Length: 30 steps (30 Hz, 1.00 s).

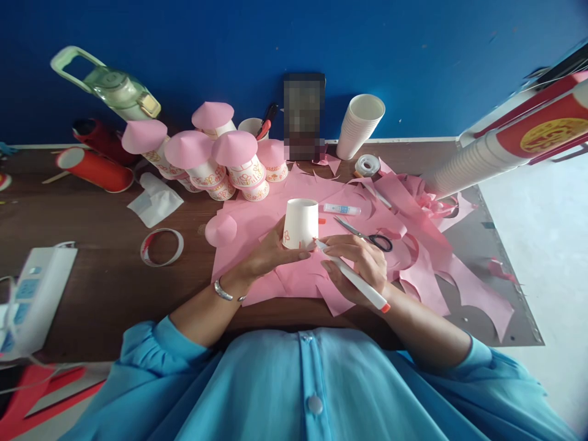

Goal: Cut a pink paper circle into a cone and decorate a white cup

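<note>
The right hand (356, 266) pinches a white marker (353, 278) between thumb and fingers, orange-capped end slanting down towards the lower right and tip touching the lower wall of an upturned paper cup (301, 223) at frame centre; the left hand (271, 251) wraps its fingers round the cup's left side, apparently to steady it against the pen, and small orange drawings already show on that wall. Both forearms rest near the table edge at lower centre, so the hands work close to the body. Under them lies pink paper (294, 275), spread right into a litter of cut scraps, leaving little bare room there; scissors (367, 236) and a glue tube (342, 209) lie just right of the cup, a small pink cone (221, 229) just left. Bare brown table (101, 275) opens to the left, holding only a tape ring (162, 247). Farther up, finished cups with pink caps (215, 159) cluster upper left of centre, and a stack of plain cups (361, 125) leans against the blue wall
</note>
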Each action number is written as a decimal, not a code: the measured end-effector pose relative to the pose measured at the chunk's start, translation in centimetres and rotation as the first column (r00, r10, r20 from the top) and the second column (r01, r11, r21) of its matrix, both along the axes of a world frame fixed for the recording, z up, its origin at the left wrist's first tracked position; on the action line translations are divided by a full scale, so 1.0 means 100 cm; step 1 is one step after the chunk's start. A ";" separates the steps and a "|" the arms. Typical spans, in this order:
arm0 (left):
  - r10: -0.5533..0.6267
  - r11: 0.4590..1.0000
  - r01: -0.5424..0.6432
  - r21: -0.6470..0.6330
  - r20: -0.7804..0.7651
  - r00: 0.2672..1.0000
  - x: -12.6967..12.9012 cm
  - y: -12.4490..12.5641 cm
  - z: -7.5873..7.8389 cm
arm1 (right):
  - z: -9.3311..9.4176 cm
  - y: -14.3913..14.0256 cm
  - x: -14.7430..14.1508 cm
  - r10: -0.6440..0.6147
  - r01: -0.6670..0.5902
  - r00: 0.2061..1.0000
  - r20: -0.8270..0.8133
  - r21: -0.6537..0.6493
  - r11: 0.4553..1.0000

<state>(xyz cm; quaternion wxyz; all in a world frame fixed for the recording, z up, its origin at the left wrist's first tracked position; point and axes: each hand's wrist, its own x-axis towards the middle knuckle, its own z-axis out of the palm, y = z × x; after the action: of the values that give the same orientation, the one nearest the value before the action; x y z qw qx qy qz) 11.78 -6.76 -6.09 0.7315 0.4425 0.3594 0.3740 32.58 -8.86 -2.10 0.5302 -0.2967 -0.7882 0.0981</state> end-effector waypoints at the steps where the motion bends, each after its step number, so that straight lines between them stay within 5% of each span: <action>1: 0.010 1.000 -0.010 -0.005 -0.012 1.000 0.000 0.000 0.002 | 0.000 0.000 0.000 0.002 -0.002 1.000 -0.001 0.002 1.000; 14: 0.022 1.000 -0.020 -0.015 0.196 0.980 0.003 0.003 -0.003 | -0.001 0.001 0.001 0.011 -0.011 0.999 -0.030 0.006 1.000; 30: -0.056 0.998 0.055 0.009 0.039 0.998 0.004 0.002 0.020 | 0.001 0.000 0.000 0.043 -0.044 0.999 0.032 0.062 0.997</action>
<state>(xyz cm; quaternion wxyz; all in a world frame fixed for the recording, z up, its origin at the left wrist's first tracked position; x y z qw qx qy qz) 12.16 -6.57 -4.14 0.7468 0.4478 0.3309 0.3637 32.55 -8.84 -1.98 0.5249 -0.2643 -0.8051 0.0804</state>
